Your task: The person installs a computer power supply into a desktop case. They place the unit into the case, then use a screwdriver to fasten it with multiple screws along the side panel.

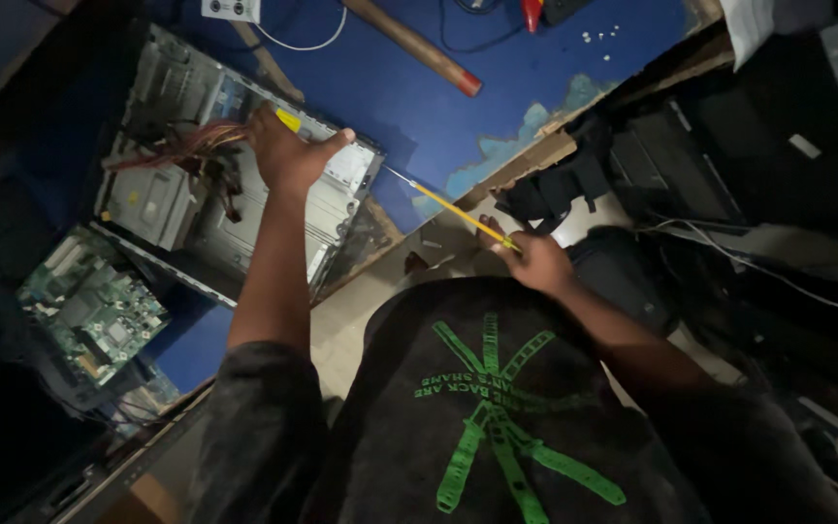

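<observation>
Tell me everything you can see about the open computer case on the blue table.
The computer case is a grey metal desktop chassis lying with its side panel off, so the inside faces the camera. A bundle of red, yellow and dark wires spills across a silver drive bay. It rests on the blue table near the edge. The left hand presses on its rim; the screwdriver in the right hand points toward its corner.

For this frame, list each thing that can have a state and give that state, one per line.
computer case: open, side panel off, wires showing.
left hand: resting on the case edge, thumb spread.
right hand: closed around the screwdriver handle.
screwdriver: held, tip pointing at the case corner.
circuit board: lying loose, outside the case.
wooden handle: lying flat on the blue table.
</observation>
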`<state>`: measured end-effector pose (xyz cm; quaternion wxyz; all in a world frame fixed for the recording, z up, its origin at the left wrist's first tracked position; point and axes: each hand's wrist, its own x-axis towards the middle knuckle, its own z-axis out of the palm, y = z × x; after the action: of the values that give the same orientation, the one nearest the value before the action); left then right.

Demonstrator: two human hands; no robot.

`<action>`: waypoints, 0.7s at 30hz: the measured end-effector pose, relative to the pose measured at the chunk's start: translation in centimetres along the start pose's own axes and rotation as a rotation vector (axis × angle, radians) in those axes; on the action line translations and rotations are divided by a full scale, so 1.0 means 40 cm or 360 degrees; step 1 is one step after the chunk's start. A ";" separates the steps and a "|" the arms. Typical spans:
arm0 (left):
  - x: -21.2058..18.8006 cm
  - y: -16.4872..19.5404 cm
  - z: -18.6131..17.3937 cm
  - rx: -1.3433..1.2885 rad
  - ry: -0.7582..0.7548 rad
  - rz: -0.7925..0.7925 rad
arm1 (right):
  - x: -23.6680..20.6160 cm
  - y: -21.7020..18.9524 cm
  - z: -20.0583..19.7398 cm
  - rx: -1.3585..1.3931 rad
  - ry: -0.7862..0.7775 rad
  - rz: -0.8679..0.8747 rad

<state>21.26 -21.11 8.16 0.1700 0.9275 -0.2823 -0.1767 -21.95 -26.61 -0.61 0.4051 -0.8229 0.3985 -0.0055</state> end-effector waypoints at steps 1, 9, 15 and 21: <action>0.004 -0.006 0.001 0.0012 0.0012 0.0006 | 0.007 0.001 0.000 0.0072 -0.0020 0.0076; 0.019 -0.055 0.033 0.0012 0.0043 0.0150 | 0.059 0.081 -0.005 0.0332 -0.0098 -0.0114; -0.010 -0.080 0.044 -0.0048 0.0106 0.0255 | 0.009 0.076 0.049 0.0920 -0.0356 0.0485; -0.173 -0.090 0.060 -0.0538 0.0377 0.0431 | -0.143 -0.018 0.070 0.0698 0.0006 0.0200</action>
<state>16.52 -14.77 6.17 0.3767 0.8538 -0.3486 -0.0871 -24.45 -20.73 -0.21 0.5729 -0.6887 0.4390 -0.0682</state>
